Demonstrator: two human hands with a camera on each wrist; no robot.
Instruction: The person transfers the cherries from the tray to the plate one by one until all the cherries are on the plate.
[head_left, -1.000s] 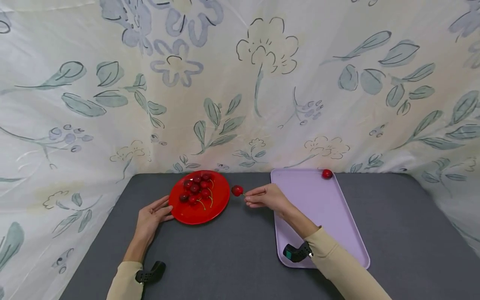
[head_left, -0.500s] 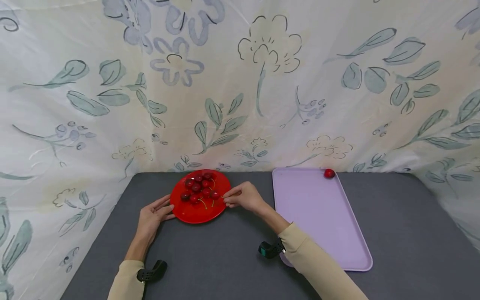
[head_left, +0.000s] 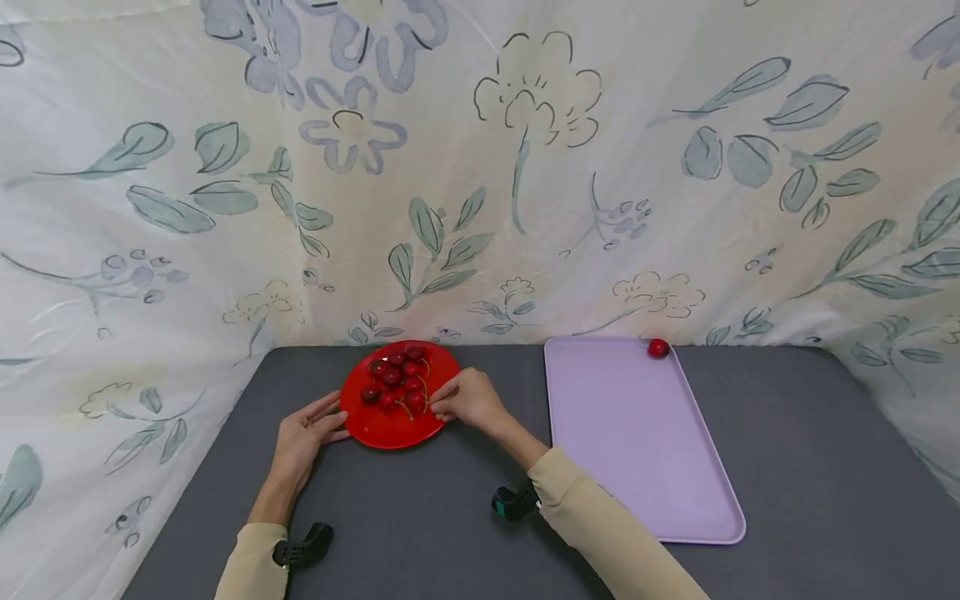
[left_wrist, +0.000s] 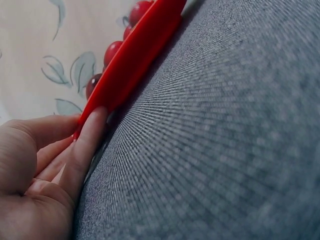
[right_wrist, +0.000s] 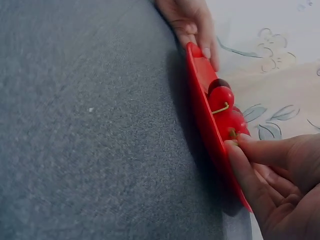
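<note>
A red plate (head_left: 375, 435) bears several dark and bright red cherries (head_left: 391, 377), some with green stems. At its left edge my left hand (head_left: 302, 435) pinches the rim; the left wrist view shows one finger (left_wrist: 93, 131) low against the plate's underside. My right hand (head_left: 474, 402) reaches over the plate's right side, thumb and forefinger pinching the stem of a bright red cherry (head_left: 416, 401). That cherry (right_wrist: 230, 122) hangs right among the others, and the pinched stem end shows between the fingertips in the right wrist view.
A lilac tray (head_left: 637, 450) lies to the right on the dark grey tabletop (head_left: 442, 517), partly behind my right sleeve. One cherry (head_left: 658, 348) sits at its far right corner. Behind the table hangs a flower-patterned cloth (head_left: 450, 167).
My right hand has moved left from between the tray and plate, bringing the cherry it holds by the stem in among the others on the plate. The left hand keeps its grip on the rim.
</note>
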